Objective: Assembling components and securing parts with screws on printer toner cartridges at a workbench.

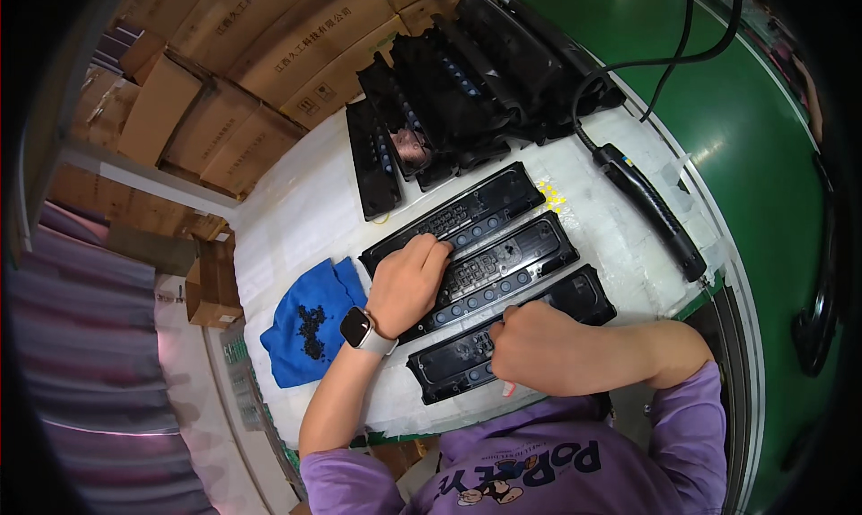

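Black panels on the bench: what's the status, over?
Left hand flat on the middle panel. Right hand fisted on the nearest panel. Blue cloth with small black parts alongside, clear of both.

Three long glossy black plastic panels point(492, 280) with dark blue button dots on white padded table cover point(296, 210), crumpled blue cloth point(310, 322) speckled with tiny black parts, green floor point(745, 111), brown cardboard boxes point(233, 84), purple sleeves point(691, 416).

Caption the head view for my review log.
Left hand and right hand press on black panels beside a blue cloth.
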`<action>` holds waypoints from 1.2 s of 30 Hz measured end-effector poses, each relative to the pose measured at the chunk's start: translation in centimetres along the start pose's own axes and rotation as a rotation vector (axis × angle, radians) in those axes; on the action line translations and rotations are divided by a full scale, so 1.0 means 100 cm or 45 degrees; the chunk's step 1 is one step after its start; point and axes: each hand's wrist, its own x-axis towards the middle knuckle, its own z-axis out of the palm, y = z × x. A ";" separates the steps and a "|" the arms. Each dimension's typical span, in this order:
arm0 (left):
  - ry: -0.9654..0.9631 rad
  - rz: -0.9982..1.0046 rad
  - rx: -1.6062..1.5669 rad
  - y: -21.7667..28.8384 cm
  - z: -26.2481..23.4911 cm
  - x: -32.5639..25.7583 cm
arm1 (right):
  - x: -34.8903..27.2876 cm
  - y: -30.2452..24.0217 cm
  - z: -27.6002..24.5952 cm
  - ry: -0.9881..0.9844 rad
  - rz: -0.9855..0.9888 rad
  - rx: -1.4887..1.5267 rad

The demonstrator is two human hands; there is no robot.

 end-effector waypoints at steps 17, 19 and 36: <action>0.350 -0.608 0.126 -0.074 -0.012 0.053 | 0.005 0.005 0.000 -0.015 0.144 -0.001; 0.285 -0.663 0.177 -0.098 -0.002 0.054 | 0.006 0.007 -0.002 0.009 0.133 0.026; 0.442 -0.952 0.062 -0.113 -0.027 -0.044 | 0.007 0.009 0.004 0.112 0.181 0.051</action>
